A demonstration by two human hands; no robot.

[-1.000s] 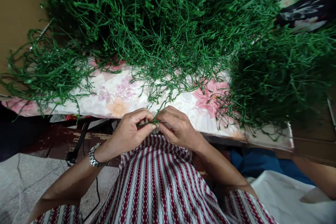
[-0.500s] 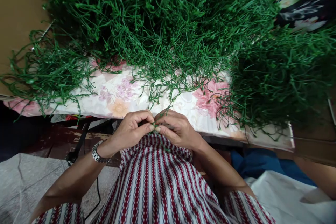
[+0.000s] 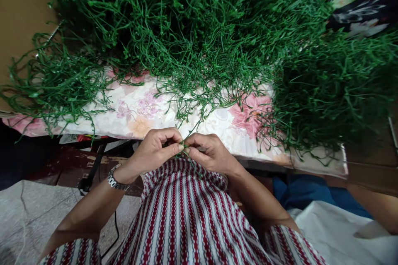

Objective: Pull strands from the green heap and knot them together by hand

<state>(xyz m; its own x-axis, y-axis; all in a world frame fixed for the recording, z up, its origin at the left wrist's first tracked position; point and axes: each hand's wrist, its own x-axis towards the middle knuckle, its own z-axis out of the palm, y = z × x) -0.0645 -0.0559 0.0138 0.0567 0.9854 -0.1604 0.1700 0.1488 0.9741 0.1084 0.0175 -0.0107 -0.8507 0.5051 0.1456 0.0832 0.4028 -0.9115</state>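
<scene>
Thin green plastic-looking stems run between my two hands at the table's near edge. My left hand, with a metal watch at its wrist, pinches the stems between thumb and forefinger. Close against it, my right hand pinches the same green piece with thumb and fingertips. Fine green ends hang below the fingers over my striped clothing. The exact joint between the fingertips is too small to make out.
A big heap of green stems covers the back of the flowered tablecloth. Smaller piles lie at left and right. A dark floral bag stands back right. Another person's leg in blue is at right.
My right hand's fingers have shifted slightly and curled, baring more of the green stem above the pinch. My left hand stays nearly in place.
</scene>
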